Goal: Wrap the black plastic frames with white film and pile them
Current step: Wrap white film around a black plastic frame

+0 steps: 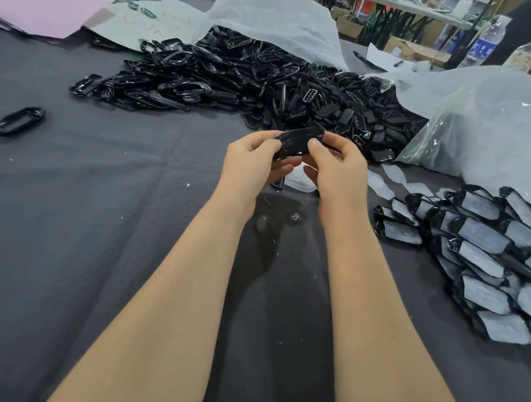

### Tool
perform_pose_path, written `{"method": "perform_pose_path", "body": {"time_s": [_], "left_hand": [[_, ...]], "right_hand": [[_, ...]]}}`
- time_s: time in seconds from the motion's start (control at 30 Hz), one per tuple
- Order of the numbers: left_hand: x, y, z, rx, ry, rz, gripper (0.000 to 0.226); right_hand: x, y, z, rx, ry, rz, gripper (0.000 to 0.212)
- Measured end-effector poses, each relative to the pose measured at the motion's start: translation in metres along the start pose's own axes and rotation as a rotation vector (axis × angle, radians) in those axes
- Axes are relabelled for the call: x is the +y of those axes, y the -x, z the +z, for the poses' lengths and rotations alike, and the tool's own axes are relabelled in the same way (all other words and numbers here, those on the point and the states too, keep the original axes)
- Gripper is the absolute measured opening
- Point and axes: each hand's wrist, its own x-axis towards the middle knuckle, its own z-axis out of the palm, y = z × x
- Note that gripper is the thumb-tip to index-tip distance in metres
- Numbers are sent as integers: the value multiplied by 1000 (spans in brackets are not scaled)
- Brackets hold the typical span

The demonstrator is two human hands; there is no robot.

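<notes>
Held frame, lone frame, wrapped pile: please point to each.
held frame (295,142), head view, its middle
lone frame (39,114), head view, its right end
wrapped pile (484,236), head view, white film on one frame

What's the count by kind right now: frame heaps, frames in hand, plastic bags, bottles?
Unwrapped frame heap: 1
Wrapped frame pile: 1
Held frame: 1
Plastic bags: 2, white bag and clear bag
Bottles: 2, blue-labelled bottle and plain bottle
Total: 7
</notes>
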Motion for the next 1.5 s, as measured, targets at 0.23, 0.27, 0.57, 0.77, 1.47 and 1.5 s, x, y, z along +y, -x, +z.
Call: {"method": "perform_pose_path", "body": {"time_s": [0.23, 0.27, 0.57, 0.77, 1.47, 1.5], "left_hand": [[-3, 1, -2, -29, -108, 69, 16], [-3, 1, -2, -24, -129, 81, 17], [-2, 0, -2, -71, -66, 32, 16], [4, 2, -4, -106, 102, -75, 19], [5, -2, -5, -77, 266, -156, 16], [4, -2, -5, -75, 261, -154, 14]], "right_hand": [[3, -1, 0, -10, 82, -42, 8], [4, -1, 1, -8, 86, -46, 8], [7, -5, 0, -84, -116, 55, 7], [6, -4, -1, -73, -81, 12, 15], [1, 4, 6, -58, -34, -77, 14], [3, 6, 6, -38, 56, -122, 20]]}}
